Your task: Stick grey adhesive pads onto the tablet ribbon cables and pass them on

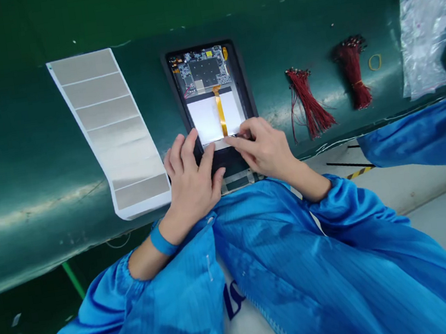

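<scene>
Green surface: shiny; carries the opened tablet, directly in front of the person, between label sheet and red wires.
Tablet: long axis runs away from the person, far end leaning slightly left; dark frame, insides facing up.
Circuit board: at the tablet's far end.
White panel: nearer the person than the board.
Orange ribbon: lies lengthwise over the panel, nearly in line with the tablet, from board side to near edge.
Left hand: fingers spread; tips at the tablet's near left part.
Right hand: thumb and forefinger narrow, by the ribbon's near end; cannot tell whether anything is pinched.
Label sheet: left of tablet, far end also leaning left.
Red wires: a bundle right of the tablet, a second one beyond.
</scene>
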Demonstrator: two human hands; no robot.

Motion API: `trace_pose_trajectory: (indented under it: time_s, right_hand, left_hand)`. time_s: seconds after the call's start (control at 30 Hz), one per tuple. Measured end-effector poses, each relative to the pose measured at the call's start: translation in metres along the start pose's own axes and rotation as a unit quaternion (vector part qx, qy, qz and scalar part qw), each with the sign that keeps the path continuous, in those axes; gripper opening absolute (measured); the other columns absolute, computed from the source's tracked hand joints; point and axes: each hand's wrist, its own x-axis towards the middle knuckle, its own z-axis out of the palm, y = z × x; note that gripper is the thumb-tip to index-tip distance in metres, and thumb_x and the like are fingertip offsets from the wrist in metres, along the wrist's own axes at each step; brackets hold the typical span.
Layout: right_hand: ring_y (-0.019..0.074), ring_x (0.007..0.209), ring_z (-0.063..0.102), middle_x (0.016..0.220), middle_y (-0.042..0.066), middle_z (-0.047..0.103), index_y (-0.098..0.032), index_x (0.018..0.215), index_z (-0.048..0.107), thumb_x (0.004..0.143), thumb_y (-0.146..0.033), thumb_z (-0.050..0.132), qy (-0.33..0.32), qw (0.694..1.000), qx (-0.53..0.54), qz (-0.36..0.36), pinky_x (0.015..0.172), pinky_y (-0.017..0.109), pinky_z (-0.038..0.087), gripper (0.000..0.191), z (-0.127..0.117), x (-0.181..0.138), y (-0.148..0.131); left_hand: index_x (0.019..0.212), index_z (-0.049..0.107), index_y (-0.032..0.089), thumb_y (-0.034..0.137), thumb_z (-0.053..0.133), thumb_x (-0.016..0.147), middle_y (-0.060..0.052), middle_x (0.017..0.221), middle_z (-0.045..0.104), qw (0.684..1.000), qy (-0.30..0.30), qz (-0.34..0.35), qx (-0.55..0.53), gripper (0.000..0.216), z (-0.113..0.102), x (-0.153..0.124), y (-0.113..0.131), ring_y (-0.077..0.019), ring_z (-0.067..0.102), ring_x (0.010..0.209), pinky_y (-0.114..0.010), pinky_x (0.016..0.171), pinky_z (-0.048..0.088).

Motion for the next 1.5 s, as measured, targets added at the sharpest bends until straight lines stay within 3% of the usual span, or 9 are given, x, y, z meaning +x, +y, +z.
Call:
trace_pose_trajectory:
  time_s: [0.2, 0.43, 0.5, 0.67, 0.9, 1.03, 1.2, 1.33, 1.5]
  right_hand:
    - [0.0283, 0.107, 0.049, 0.120, 0.012, 0.061, -0.034, 0.137, 0.075, 0.103, -0.020, 0.054, 0.011, 0.999, -0.015, -0.035, 0.091, 0.045, 0.042, 0.042, 0.008, -0.015, 0.021]
    - [0.0292, 0.112, 0.051, 0.125, 0.011, 0.063, -0.034, 0.127, 0.080, 0.100, -0.021, 0.056, 0.018, 0.993, 0.096, -0.071, 0.093, 0.049, 0.039, 0.038, 0.009, -0.024, 0.039]
    - [0.0285, 0.108, 0.054, 0.116, 0.010, 0.066, -0.030, 0.122, 0.080, 0.101, -0.020, 0.052, 0.043, 0.991, 0.125, -0.036, 0.094, 0.050, 0.041, 0.036, 0.003, -0.020, 0.051]
    - [0.0330, 0.111, 0.058, 0.109, 0.014, 0.066, -0.022, 0.112, 0.071, 0.108, -0.026, 0.043, 0.179, 0.956, 0.070, 0.221, 0.106, 0.062, 0.044, 0.028, -0.017, 0.000, 0.117]
    - [0.0404, 0.123, 0.055, 0.112, 0.017, 0.065, -0.022, 0.099, 0.067, 0.102, -0.024, 0.059, 0.084, 0.964, -0.014, 0.250, 0.107, 0.070, 0.045, 0.010, -0.011, 0.042, 0.171]
    - [0.0389, 0.117, 0.059, 0.106, 0.014, 0.069, -0.022, 0.092, 0.069, 0.099, -0.019, 0.059, 0.094, 0.968, 0.015, 0.232, 0.109, 0.069, 0.044, 0.012, -0.014, 0.044, 0.170]
    - [0.0277, 0.104, 0.067, 0.105, 0.007, 0.074, -0.024, 0.102, 0.068, 0.103, -0.025, 0.057, 0.138, 0.971, 0.157, 0.117, 0.103, 0.051, 0.053, 0.012, -0.027, 0.035, 0.140]
    - [0.0180, 0.083, 0.068, 0.090, 0.001, 0.071, -0.021, 0.127, 0.061, 0.109, -0.025, 0.043, 0.054, 0.956, 0.289, 0.001, 0.087, 0.036, 0.055, 0.025, -0.029, 0.029, 0.081]
    - [0.0165, 0.090, 0.069, 0.100, 0.002, 0.072, -0.021, 0.159, 0.039, 0.107, -0.017, 0.039, -0.045, 0.954, 0.288, -0.071, 0.087, 0.031, 0.053, 0.052, -0.028, 0.026, 0.031]
  left_hand:
    - [0.163, 0.055, 0.028, 0.038, 0.066, 0.104, -0.019, 0.177, 0.034, 0.999, -0.014, 0.039, 0.021, 0.061, 0.002, -0.001, -0.010, -0.0476, 0.028, 0.164, -0.068, 0.130, 0.024]
    - [0.154, 0.064, 0.031, 0.031, 0.073, 0.100, -0.016, 0.175, 0.039, 0.995, -0.009, 0.083, 0.056, 0.055, -0.019, -0.007, -0.022, -0.0494, 0.031, 0.163, -0.072, 0.128, 0.027]
    - [0.146, 0.070, 0.029, 0.030, 0.074, 0.099, -0.016, 0.172, 0.045, 0.993, -0.008, 0.100, 0.055, 0.047, -0.025, -0.003, -0.020, -0.0490, 0.036, 0.160, -0.072, 0.127, 0.029]
    - [0.136, 0.074, 0.025, 0.026, 0.076, 0.095, -0.017, 0.169, 0.046, 0.992, 0.024, 0.122, 0.013, 0.041, -0.031, 0.006, -0.014, -0.0490, 0.037, 0.158, -0.071, 0.124, 0.036]
    - [0.132, 0.073, 0.022, 0.019, 0.074, 0.094, -0.018, 0.163, 0.049, 0.989, 0.059, 0.136, -0.021, 0.038, -0.029, 0.017, 0.005, -0.0459, 0.038, 0.156, -0.066, 0.123, 0.041]
    - [0.127, 0.074, 0.021, 0.018, 0.071, 0.097, -0.018, 0.160, 0.052, 0.991, 0.064, 0.113, -0.042, 0.030, -0.029, 0.015, 0.005, -0.0432, 0.040, 0.155, -0.065, 0.123, 0.041]
    - [0.114, 0.078, 0.022, 0.022, 0.068, 0.100, -0.015, 0.144, 0.065, 0.990, 0.080, 0.043, -0.109, 0.017, -0.027, 0.023, 0.007, -0.0365, 0.054, 0.141, -0.060, 0.118, 0.047]
    - [0.106, 0.077, 0.021, 0.024, 0.063, 0.102, -0.009, 0.112, 0.075, 0.970, 0.066, -0.050, -0.228, 0.015, -0.024, 0.045, 0.016, -0.0231, 0.069, 0.104, -0.041, 0.096, 0.057]
    - [0.107, 0.074, 0.018, 0.028, 0.068, 0.097, -0.003, 0.093, 0.076, 0.936, -0.006, -0.110, -0.335, 0.015, -0.022, 0.066, 0.023, -0.0146, 0.064, 0.077, -0.028, 0.074, 0.053]
